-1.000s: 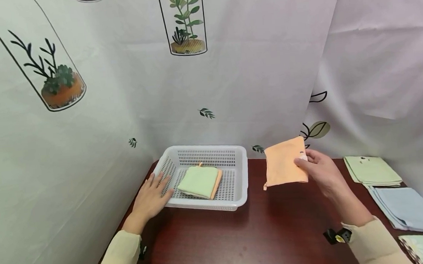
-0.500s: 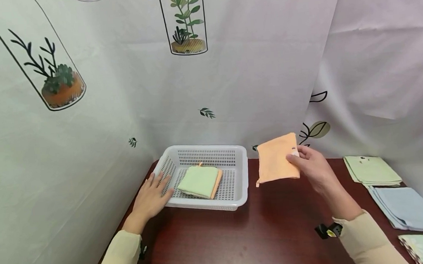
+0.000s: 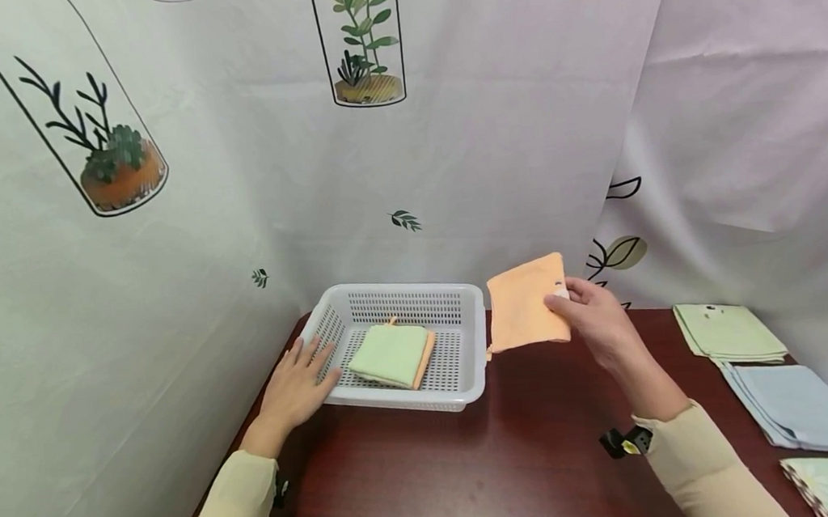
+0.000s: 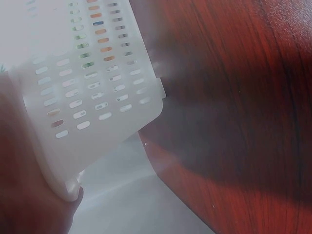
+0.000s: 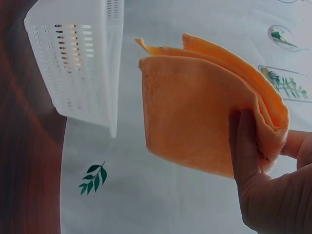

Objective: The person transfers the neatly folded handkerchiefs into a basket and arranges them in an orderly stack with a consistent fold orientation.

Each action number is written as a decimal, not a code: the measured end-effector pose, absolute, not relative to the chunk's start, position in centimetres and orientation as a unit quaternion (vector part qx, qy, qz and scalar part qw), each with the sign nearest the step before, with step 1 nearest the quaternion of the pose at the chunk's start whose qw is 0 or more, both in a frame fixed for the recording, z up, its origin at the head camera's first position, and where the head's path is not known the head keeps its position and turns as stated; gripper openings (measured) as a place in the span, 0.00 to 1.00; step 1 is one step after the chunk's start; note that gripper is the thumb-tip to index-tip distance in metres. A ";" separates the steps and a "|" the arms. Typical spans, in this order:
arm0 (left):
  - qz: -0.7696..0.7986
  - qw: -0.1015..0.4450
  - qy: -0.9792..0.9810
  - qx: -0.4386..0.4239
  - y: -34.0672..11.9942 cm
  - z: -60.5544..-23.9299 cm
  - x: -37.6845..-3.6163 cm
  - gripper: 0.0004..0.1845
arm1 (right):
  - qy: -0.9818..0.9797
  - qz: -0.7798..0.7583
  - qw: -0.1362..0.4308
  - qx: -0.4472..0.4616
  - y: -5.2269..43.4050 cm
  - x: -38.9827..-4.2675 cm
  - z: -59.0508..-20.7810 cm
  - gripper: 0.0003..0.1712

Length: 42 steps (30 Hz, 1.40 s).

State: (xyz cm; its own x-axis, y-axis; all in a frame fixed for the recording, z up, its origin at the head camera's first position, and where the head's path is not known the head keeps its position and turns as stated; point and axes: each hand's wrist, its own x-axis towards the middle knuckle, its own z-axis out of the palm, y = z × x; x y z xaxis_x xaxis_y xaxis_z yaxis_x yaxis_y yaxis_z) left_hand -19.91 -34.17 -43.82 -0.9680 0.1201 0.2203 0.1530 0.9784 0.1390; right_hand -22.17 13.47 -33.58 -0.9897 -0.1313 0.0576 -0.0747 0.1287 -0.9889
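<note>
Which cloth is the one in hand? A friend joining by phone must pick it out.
Find the white perforated plastic basket at the back of the dark red wooden table. Just right of its rim, the right hand pinches a folded orange terry cloth in the air. Unlike the folded green cloth in the basket and the flat stacks at far right, it touches nothing else.

Dark red-brown wooden table (image 3: 474,465) — pale curtain walls (image 3: 522,144) printed with bottled plants.
</note>
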 end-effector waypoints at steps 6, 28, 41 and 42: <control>-0.077 0.104 -0.989 -0.069 -34.1 -43.7 -19.9 0.34 | 0.739 -0.671 0.019 -0.065 12.7 -22.7 -33.6 0.35; -0.072 0.101 -0.990 -0.068 -34.1 -43.8 -20.0 0.34 | 0.696 -0.716 0.033 -0.044 9.3 -24.3 -34.4 0.31; -0.073 0.097 -0.991 -0.062 -34.0 -43.8 -20.0 0.34 | 0.667 -0.743 0.050 -0.030 7.0 -25.2 -35.3 0.31; -0.074 0.097 -0.991 -0.061 -34.0 -43.7 -20.0 0.34 | 0.664 -0.745 0.053 -0.030 6.9 -25.3 -35.4 0.31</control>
State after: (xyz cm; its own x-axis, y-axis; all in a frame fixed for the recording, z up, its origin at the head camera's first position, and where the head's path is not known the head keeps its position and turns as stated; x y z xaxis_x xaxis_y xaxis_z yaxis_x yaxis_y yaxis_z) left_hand -19.96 -33.96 -43.74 -0.9738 0.1076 0.2005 0.1360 0.9816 0.1339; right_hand -25.27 6.88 -35.35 -0.9925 -0.1191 -0.0262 0.0397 -0.1130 -0.9928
